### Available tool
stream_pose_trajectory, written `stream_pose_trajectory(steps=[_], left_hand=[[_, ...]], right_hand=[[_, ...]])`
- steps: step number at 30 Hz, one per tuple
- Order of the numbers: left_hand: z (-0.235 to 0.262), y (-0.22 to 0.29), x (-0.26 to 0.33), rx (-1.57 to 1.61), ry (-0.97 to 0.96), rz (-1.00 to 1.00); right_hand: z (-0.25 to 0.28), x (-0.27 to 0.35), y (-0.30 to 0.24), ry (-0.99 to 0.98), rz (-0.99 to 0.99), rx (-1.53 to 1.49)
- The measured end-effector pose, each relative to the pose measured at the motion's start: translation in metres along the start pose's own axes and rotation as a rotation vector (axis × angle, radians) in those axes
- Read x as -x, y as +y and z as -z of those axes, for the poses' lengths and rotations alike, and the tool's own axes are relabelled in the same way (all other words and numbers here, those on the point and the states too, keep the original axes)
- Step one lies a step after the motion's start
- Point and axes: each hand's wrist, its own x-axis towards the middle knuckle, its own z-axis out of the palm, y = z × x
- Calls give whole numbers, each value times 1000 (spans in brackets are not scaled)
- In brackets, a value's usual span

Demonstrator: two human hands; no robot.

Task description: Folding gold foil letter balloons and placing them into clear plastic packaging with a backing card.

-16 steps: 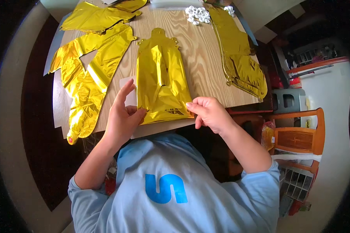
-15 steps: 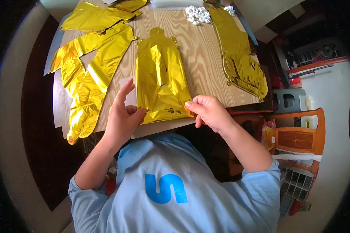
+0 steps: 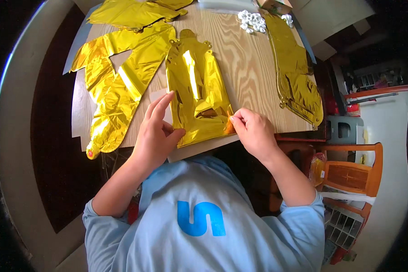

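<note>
A flat gold foil balloon [image 3: 197, 86] lies in front of me, with a rounded tab at its far end and small looped tabs beside it. My right hand [image 3: 254, 131] pinches its near right corner, where the foil is lifted and crumpled. At the near left corner, my left hand [image 3: 156, 131] holds the edge between thumb and a bent finger. Its other fingers stretch up along the balloon's left side. Part of a pale sheet [image 3: 204, 149] shows beneath the foil at the table's near edge.
Gold foil shapes lie left [image 3: 118, 86], far left [image 3: 122, 14] and right [image 3: 297, 68] on the wood-grain table [image 3: 240, 68]. White curled pieces [image 3: 251, 21] are piled at the back, near a cardboard box [image 3: 275, 5]. A wooden chair [image 3: 349, 174] stands at the right.
My right hand has turned inward and lifted the near right corner of the foil, which bunches more now. The view has shifted, so the table sits farther right in it.
</note>
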Motion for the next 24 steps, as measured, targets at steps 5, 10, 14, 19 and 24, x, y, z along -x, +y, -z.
stream_pose_trajectory(steps=[5,10,14,19,24], left_hand=[[1,-2,-1,-65,19,-33],[-3,-9,5,-277,28,-125],[-1,-19,2,-605,76,-359],[-3,-22,-2,-684,60,-529],[-9,-33,-13,-699,-57,-685]], right_hand=[[-1,-4,-4,19,29,71],[-14,-3,5,157,208,104],[-20,-1,7,235,293,179],[-21,0,6,256,399,338],[-26,4,13,275,427,382]])
